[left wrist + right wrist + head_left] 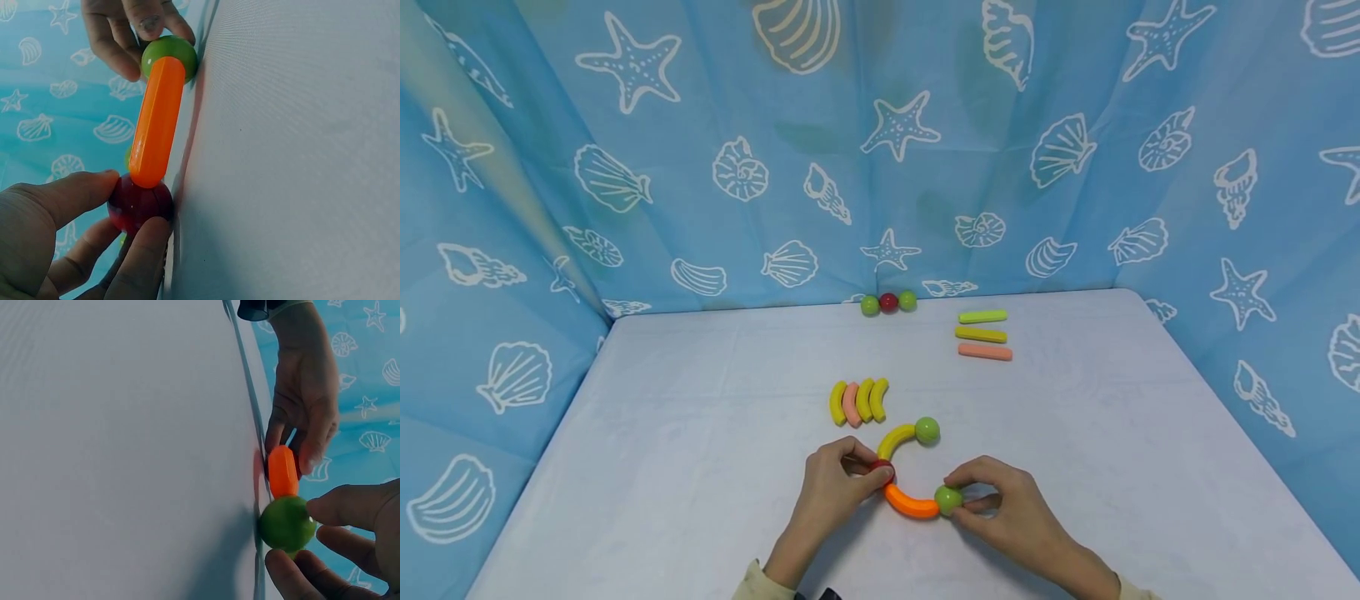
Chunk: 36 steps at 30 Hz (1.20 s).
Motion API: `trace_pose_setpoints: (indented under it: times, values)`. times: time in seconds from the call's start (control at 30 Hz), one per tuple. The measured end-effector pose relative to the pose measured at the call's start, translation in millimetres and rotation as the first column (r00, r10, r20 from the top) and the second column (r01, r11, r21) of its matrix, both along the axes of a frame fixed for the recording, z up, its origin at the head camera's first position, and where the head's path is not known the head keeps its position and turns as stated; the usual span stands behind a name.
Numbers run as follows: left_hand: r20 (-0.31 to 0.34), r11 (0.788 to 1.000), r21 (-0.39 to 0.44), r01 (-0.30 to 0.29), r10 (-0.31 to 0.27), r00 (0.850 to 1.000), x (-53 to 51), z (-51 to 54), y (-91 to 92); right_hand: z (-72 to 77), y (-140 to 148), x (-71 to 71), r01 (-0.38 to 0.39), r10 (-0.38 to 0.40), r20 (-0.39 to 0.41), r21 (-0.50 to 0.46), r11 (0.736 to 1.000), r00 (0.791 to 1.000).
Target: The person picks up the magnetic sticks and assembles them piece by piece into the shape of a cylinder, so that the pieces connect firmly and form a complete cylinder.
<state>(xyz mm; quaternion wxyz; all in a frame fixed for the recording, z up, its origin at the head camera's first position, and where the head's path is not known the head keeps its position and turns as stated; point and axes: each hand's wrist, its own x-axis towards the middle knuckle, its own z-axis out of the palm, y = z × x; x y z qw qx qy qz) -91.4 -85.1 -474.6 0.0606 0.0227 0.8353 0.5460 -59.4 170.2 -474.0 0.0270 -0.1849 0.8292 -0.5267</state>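
My left hand (pixel 835 487) pinches a red ball (pixel 883 472) that joins a yellow curved piece (pixel 895 440) and an orange curved piece (pixel 912 504). A green ball (pixel 927 430) sits at the yellow piece's far end. My right hand (pixel 1018 517) pinches another green ball (pixel 948 498) at the orange piece's right end. The left wrist view has the red ball (pixel 139 203) between my left thumb and fingers, touching the orange piece (pixel 157 122). In the right wrist view, my right fingertips are around the green ball (pixel 287 524).
Several curved pieces, yellow and one pink (pixel 851 405), lie side by side behind the joined pieces. Farther back are a row of two green balls and a red ball (pixel 889 302), and three straight sticks (pixel 981 335) to the right. A patterned blue curtain (pixel 820 150) hangs behind the table.
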Motion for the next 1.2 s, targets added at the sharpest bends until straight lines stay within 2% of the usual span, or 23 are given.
trace_pose_setpoints:
  times: [0.3,0.7,0.97,1.2]
  values:
    - [-0.011,1.000,-0.002,-0.001,0.001,1.000,1.9,0.8,-0.6,2.5,9.9,-9.8,0.048,-0.047,-0.073,0.015,0.999,0.996]
    - [-0.017,1.000,-0.023,0.003,-0.004,1.000,4.4,0.4,-1.5,-0.8,13.3,-18.5,0.109,-0.104,-0.085,0.052,0.993,0.991]
    - [-0.014,0.999,-0.043,-0.010,0.010,1.000,6.4,-0.2,-4.0,-2.4,13.5,-16.4,0.102,-0.099,-0.077,0.030,0.994,0.992]
    - [-0.025,0.995,-0.097,-0.009,0.007,1.000,11.9,-0.8,-3.6,-5.1,9.4,-8.4,0.031,-0.030,-0.069,0.024,0.999,0.997]
